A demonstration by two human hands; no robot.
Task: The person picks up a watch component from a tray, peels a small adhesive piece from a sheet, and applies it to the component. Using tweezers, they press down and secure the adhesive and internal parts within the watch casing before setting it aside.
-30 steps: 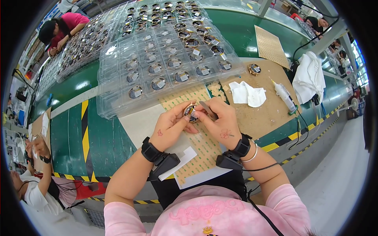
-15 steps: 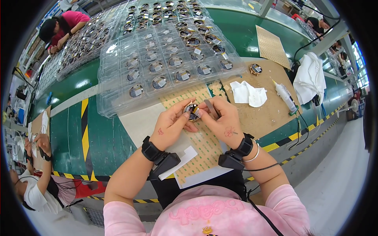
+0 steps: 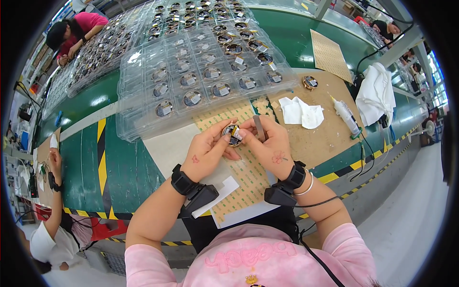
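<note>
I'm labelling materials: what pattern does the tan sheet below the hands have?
The tan sheet has rows of small green marks, best seen in the head view.

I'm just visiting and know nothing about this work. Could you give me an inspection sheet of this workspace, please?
Surface: glossy green bench, partly covered by a flat brown board.
Job's things: round gold-rimmed electronic part and slim grey metal tool in hand; clear plastic tray of similar parts beyond.
Clutter: white crumpled cloth bundle; flat white pieces.
Hands: left hand pinches the part; right hand holds the tool, fingertips at the part.
Cables: thin black cable from the right wrist device.
Surroundings: person in pink top, upper left.
</note>
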